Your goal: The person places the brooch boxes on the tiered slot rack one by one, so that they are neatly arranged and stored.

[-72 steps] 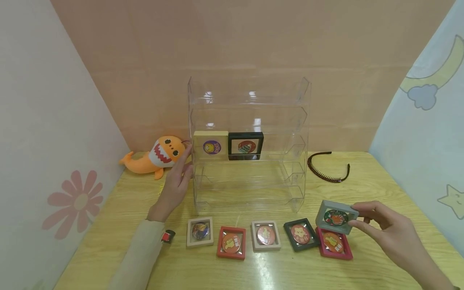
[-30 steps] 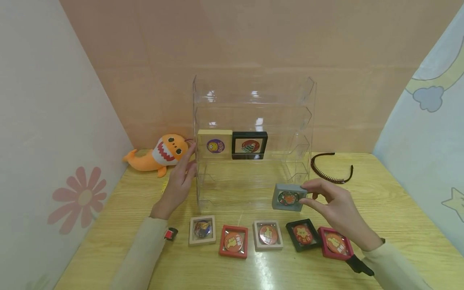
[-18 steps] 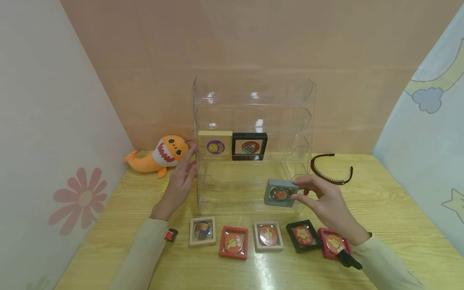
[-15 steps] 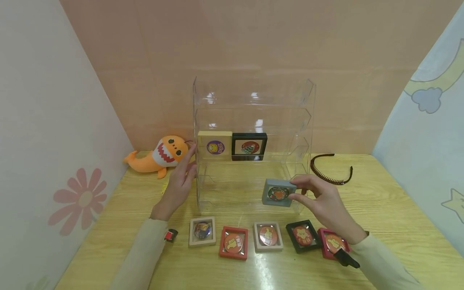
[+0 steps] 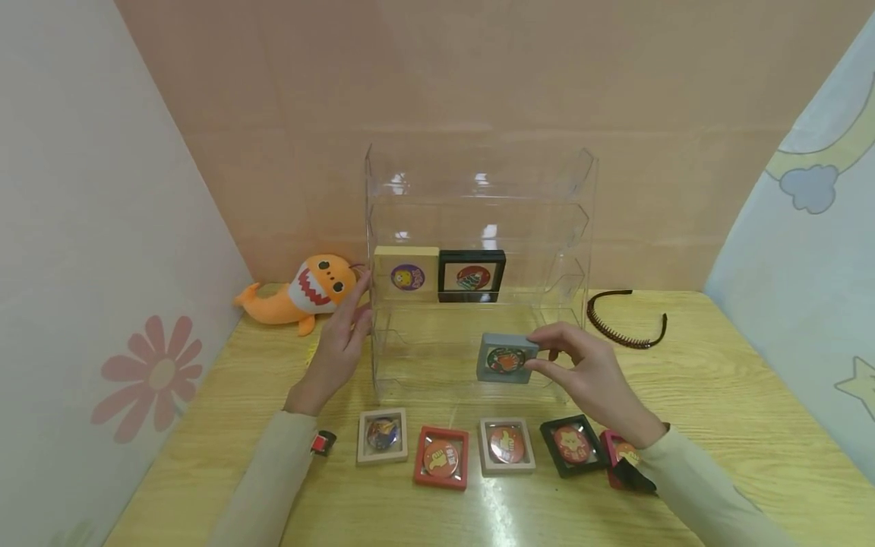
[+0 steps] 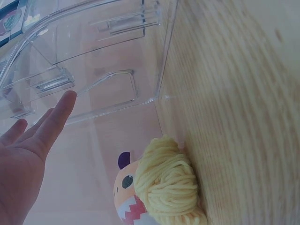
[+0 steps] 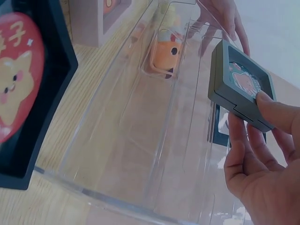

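Observation:
My right hand [image 5: 581, 372] pinches a grey display frame [image 5: 506, 358] by its right side, thumb on the front and fingers behind. Inside the frame is a round badge with a dark rim. It hangs upright before the lower tiers of a clear acrylic rack [image 5: 472, 197]. My left hand [image 5: 335, 342] has its fingers straight against the rack's left side panel; the left wrist view shows an extended fingertip [image 6: 68, 96] at the panel. On the rack's middle tier a cream frame [image 5: 406, 275] and a black frame [image 5: 472, 276] stand side by side.
Along the front lie a beige frame [image 5: 382, 436], a red frame [image 5: 441, 457], a pale frame [image 5: 506, 445], a dark frame [image 5: 573, 445] and a magenta frame [image 5: 618, 452]. An orange plush shark [image 5: 314, 285], yellow yarn [image 6: 166, 183] and a dark headband [image 5: 618, 334] flank the rack.
My right hand has carried the grey frame from above the magenta frame, up and leftward to the rack's front. My left hand stays at the rack's side.

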The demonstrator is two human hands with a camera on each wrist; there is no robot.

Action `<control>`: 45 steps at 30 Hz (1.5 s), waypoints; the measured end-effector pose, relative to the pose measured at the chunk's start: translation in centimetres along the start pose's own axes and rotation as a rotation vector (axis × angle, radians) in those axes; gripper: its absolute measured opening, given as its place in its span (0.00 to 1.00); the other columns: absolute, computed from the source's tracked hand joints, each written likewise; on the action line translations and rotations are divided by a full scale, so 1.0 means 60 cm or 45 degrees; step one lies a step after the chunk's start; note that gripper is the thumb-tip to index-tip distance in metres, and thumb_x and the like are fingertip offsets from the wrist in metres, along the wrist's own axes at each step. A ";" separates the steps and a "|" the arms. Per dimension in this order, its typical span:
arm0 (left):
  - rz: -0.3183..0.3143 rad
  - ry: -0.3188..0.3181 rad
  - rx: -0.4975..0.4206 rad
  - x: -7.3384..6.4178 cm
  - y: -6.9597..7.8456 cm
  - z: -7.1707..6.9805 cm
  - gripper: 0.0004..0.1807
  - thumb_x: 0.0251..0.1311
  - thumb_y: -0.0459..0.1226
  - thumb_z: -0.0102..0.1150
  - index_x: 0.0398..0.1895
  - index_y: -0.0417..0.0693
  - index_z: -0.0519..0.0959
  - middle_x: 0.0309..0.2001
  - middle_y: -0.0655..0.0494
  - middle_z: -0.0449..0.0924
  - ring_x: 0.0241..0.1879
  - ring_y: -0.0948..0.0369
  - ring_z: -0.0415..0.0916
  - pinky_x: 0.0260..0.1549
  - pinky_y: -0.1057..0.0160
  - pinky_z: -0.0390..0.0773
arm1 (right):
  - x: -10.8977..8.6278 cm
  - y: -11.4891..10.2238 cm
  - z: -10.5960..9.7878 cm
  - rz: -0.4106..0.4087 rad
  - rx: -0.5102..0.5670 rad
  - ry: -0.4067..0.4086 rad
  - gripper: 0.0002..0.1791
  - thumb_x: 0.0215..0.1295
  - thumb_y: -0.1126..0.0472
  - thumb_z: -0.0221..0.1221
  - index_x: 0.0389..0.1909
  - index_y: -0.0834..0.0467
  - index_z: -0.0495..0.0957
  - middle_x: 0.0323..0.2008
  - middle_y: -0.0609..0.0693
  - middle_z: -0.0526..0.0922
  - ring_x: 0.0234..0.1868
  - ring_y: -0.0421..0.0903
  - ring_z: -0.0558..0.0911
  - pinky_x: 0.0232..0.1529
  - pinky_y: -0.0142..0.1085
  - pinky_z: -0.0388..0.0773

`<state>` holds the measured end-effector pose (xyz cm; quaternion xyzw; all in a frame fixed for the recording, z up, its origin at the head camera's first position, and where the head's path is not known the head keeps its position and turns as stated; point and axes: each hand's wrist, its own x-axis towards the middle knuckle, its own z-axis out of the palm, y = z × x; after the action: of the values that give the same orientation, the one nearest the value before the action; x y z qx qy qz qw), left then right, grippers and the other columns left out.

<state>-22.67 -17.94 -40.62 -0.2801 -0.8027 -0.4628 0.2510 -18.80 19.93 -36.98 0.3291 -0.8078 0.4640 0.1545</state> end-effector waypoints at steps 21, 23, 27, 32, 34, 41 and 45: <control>0.006 0.018 0.015 0.002 -0.001 0.000 0.33 0.77 0.26 0.42 0.82 0.51 0.51 0.78 0.51 0.54 0.74 0.51 0.58 0.63 0.55 0.74 | 0.039 0.005 0.045 -0.101 -0.009 0.030 0.20 0.53 0.74 0.73 0.47 0.59 0.83 0.44 0.47 0.86 0.40 0.44 0.85 0.37 0.31 0.82; 0.014 0.025 0.010 0.003 -0.001 0.000 0.33 0.77 0.25 0.42 0.82 0.50 0.52 0.78 0.50 0.55 0.74 0.51 0.58 0.63 0.55 0.74 | 0.043 0.004 0.047 -0.089 -0.028 0.020 0.20 0.53 0.73 0.73 0.47 0.59 0.83 0.44 0.47 0.86 0.41 0.44 0.84 0.38 0.32 0.82; 0.021 0.028 0.008 0.003 -0.001 0.001 0.34 0.77 0.25 0.42 0.82 0.50 0.52 0.78 0.50 0.55 0.74 0.51 0.58 0.64 0.56 0.73 | 0.050 0.002 0.052 -0.075 -0.080 0.003 0.20 0.54 0.71 0.73 0.48 0.58 0.83 0.44 0.45 0.86 0.40 0.45 0.84 0.40 0.32 0.83; 0.013 0.007 0.025 0.003 -0.001 0.000 0.33 0.79 0.29 0.41 0.82 0.54 0.50 0.79 0.53 0.53 0.74 0.51 0.58 0.63 0.56 0.74 | 0.059 0.002 0.060 -0.090 -0.118 0.006 0.20 0.54 0.69 0.74 0.48 0.57 0.83 0.43 0.43 0.86 0.40 0.44 0.84 0.40 0.34 0.83; 0.014 0.001 0.034 0.003 -0.002 0.000 0.32 0.79 0.30 0.40 0.82 0.55 0.49 0.79 0.54 0.52 0.74 0.51 0.58 0.63 0.55 0.75 | 0.063 0.001 0.063 -0.108 -0.121 0.013 0.20 0.54 0.70 0.74 0.48 0.57 0.82 0.44 0.44 0.86 0.40 0.43 0.84 0.39 0.34 0.83; 0.015 0.002 0.043 0.003 -0.002 0.000 0.32 0.79 0.31 0.40 0.82 0.55 0.49 0.79 0.53 0.53 0.74 0.51 0.56 0.64 0.54 0.73 | 0.078 -0.008 0.077 -0.100 -0.126 0.018 0.20 0.55 0.69 0.74 0.48 0.57 0.82 0.45 0.45 0.86 0.42 0.41 0.84 0.38 0.37 0.83; 0.004 0.001 0.044 0.001 -0.001 0.000 0.32 0.80 0.31 0.40 0.82 0.54 0.49 0.79 0.51 0.53 0.75 0.51 0.56 0.64 0.53 0.73 | 0.088 -0.011 0.087 -0.078 -0.093 0.024 0.20 0.55 0.70 0.74 0.48 0.58 0.82 0.45 0.47 0.86 0.42 0.42 0.85 0.38 0.39 0.83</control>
<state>-22.74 -17.96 -40.57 -0.2769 -0.8100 -0.4486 0.2568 -21.94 13.17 -36.34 0.3434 -0.8123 0.4322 0.1880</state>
